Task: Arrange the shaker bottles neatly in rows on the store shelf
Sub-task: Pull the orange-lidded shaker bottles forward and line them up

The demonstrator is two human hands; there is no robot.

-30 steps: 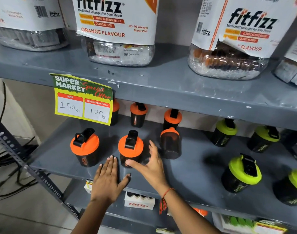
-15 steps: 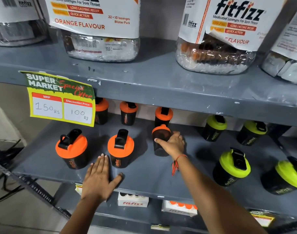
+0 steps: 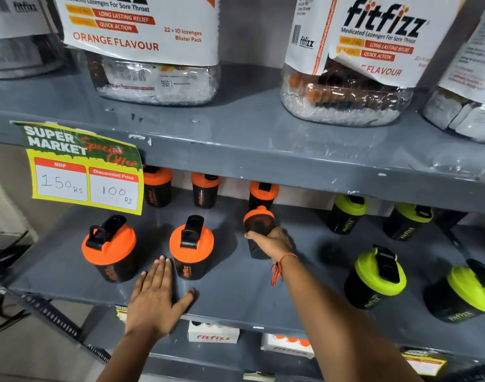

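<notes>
Mid-shelf, behind the front edge | right hand (image 3: 270,239) wraps around small orange-lid bottle (image 3: 258,227) | left hand (image 3: 156,296) lies flat and open on shelf (image 3: 236,285) by front edge | tip: keep it upright, slide it level with the two front orange bottles (image 3: 191,248), leave an even gap.

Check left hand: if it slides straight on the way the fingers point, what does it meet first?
Likely the front-left orange bottle: the left hand lies flat, fingertips just right of its base. Depth is unclear; it might pass between that and the middle bottle.

Six orange-lidded shaker bottles (image 3: 192,248), four green-lidded shaker bottles (image 3: 375,277) — four lozenge jars (image 3: 354,64), one price sign (image 3: 83,166)
</notes>
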